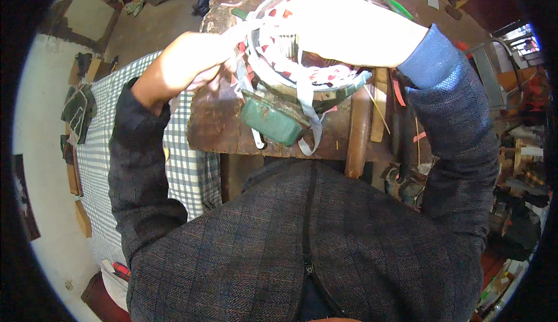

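Now | my left hand (186, 66) pinches the pale strip (279, 60) | right hand (343, 28) grips the hoop (325, 86) above the green vise (273, 118) on the bench (215, 130) | risk: slack strip could slip off the hoop.

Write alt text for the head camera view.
Seen from above, a person's left hand and right hand grip pale strips woven around a round hoop frame over a worn wooden workbench. A green metal box sits just below; a checked cloth lies left.
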Demonstrator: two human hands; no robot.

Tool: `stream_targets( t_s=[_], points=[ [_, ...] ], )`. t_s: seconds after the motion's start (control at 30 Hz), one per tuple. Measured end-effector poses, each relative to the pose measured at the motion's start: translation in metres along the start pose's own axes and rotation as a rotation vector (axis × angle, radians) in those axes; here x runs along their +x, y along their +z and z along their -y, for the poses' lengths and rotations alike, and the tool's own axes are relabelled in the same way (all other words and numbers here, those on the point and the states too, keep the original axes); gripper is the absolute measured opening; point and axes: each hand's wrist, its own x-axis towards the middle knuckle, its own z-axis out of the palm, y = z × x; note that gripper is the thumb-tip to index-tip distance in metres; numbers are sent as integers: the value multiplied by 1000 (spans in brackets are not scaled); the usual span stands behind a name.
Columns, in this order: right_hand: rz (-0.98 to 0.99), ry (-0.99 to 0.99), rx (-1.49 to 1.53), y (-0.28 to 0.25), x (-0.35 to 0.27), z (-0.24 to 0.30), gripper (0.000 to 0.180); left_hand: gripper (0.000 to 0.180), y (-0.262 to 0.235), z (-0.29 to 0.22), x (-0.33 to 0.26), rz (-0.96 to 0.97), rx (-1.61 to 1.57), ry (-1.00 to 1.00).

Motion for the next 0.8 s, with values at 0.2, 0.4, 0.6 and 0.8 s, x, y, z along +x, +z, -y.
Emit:
stream_targets(
  t_s=[0.2,0.4,0.6,0.8],
  points=[
    [-5,86,396,3,6,-12,31,31,34,-15,10,-505,-60,349],
    [102,-322,-28,-29,6,-5,21,20,25,-17,40,-558,1009,739],
    [159,-473,-130,-2,10,-3,21,13,51,-39,70,-486,-189,438],
    [14,-172,284,0,-2,0,21,39,28,-67,59,-446,-663,39]
  ],
)
